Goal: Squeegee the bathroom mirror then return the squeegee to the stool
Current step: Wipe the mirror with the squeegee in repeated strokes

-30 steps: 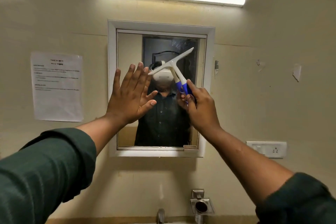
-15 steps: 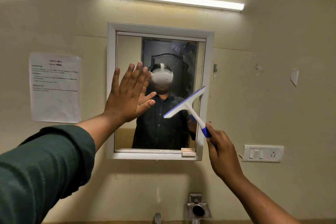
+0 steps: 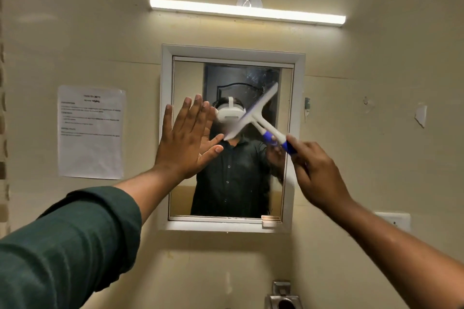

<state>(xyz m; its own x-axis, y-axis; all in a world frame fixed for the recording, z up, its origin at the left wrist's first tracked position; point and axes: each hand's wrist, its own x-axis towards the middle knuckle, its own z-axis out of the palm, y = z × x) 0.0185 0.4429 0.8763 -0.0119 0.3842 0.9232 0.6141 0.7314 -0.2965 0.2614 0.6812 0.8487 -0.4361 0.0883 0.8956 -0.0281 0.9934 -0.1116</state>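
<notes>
Right hand (image 3: 316, 173) closed around squeegee (image 3: 253, 113) handle, blade tilted on mirror (image 3: 236, 183); left hand (image 3: 187, 140) flat, fingers spread, against glass.

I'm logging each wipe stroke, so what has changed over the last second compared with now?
The right hand carried the squeegee from the upper mirror down to its lower right edge, then back up; the blade now lies tilted across the upper middle of the glass again. Nothing was taken hold of or let go: the right hand keeps its grip on the handle. The left hand stayed flat at the mirror's left edge.
</notes>
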